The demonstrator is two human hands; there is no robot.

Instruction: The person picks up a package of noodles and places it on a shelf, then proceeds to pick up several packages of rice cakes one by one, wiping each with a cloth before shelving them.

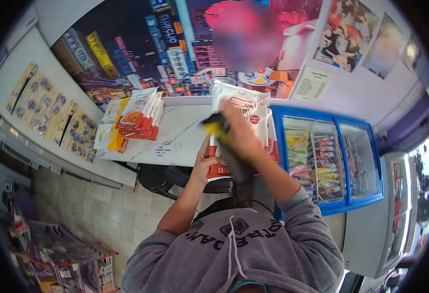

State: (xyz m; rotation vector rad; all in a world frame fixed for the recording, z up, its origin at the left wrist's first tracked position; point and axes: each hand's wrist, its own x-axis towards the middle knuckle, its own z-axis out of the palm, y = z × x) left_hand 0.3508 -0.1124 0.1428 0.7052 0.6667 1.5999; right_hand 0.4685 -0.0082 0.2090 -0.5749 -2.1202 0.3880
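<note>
Upright, the white-and-red bag (pixel 247 100) is held up at the worktop's front edge, its printed face turned to the wearer; whether its back rests on anything is hidden. Across that face lies a dark tool with a yellow part (pixel 225 142), too blurred to identify. Good handling here, I judge, means a firm but light hold on the bag, so that its soft film stays flat without being squeezed, and a square, unhurried contact wherever the tool meets it. The print would best be left uncovered, and a slanted tool could drag or crease the film.

The left hand (pixel 204 162) grasps the bag low on its left edge, thumb over the front, other fingers apparently behind; that forearm reaches nearly straight forward. The right hand (pixel 241 128) crosses in front of the bag, its fingers seemingly wrapped round the tool, though blur hides their exact placing. Its elbow is bent out to the side and the forearm slants inward.

Just behind the bag, to its right, shows another red-and-white pack (pixel 273 142). Farther left on the worktop (pixel 185 119) lie stacked bags (pixel 143 110) beside yellow-and-white packs (pixel 111 136). Right of the worktop stands a blue-rimmed freezer (pixel 379 168).
</note>
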